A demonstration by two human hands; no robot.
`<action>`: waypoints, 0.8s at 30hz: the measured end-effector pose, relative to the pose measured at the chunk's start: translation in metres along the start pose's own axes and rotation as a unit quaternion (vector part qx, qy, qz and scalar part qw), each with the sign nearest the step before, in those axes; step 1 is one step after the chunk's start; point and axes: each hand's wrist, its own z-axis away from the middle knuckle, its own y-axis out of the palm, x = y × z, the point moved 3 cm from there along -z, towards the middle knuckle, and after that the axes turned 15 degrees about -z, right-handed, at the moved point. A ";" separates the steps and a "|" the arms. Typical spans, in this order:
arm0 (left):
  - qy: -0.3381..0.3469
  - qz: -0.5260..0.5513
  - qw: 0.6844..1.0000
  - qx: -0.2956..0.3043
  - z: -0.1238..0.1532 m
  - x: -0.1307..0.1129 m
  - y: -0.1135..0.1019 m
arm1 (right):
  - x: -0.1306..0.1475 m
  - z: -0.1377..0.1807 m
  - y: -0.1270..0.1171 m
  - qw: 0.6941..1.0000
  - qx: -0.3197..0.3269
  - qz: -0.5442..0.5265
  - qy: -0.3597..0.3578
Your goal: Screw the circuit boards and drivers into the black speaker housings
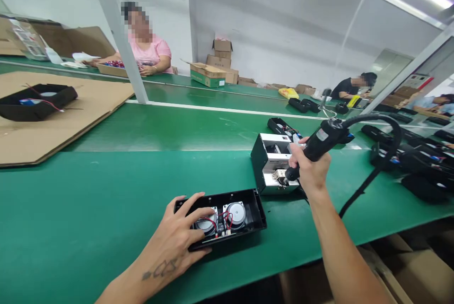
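My left hand grips the left end of a black speaker housing, its fingers reaching over the open side and its thumb along the near edge. Inside the housing sit two round speaker drivers with red and black wires; the left one is partly covered by my fingers. My right hand is wrapped around a black electric screwdriver, which points down and left. The screwdriver's tip is at the front of a small screw feeder standing just beyond the housing. Whether a screw is on the tip I cannot tell.
A thick black cable loops to the right of the screwdriver. Several black housings lie at the right, another behind the feeder. At left, a housing rests on a cardboard sheet. Co-workers sit across the bench.
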 end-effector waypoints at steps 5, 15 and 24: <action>-0.001 0.006 1.000 0.003 0.001 0.002 0.003 | 0.003 0.009 -0.004 1.000 0.012 -0.008 -0.007; 0.025 -0.021 0.999 -0.017 0.006 0.008 0.011 | 0.038 0.042 -0.023 0.993 0.037 -0.104 -0.029; 0.033 -0.032 0.999 -0.020 0.004 0.008 0.008 | -0.022 0.070 -0.061 0.988 -0.028 -0.009 0.152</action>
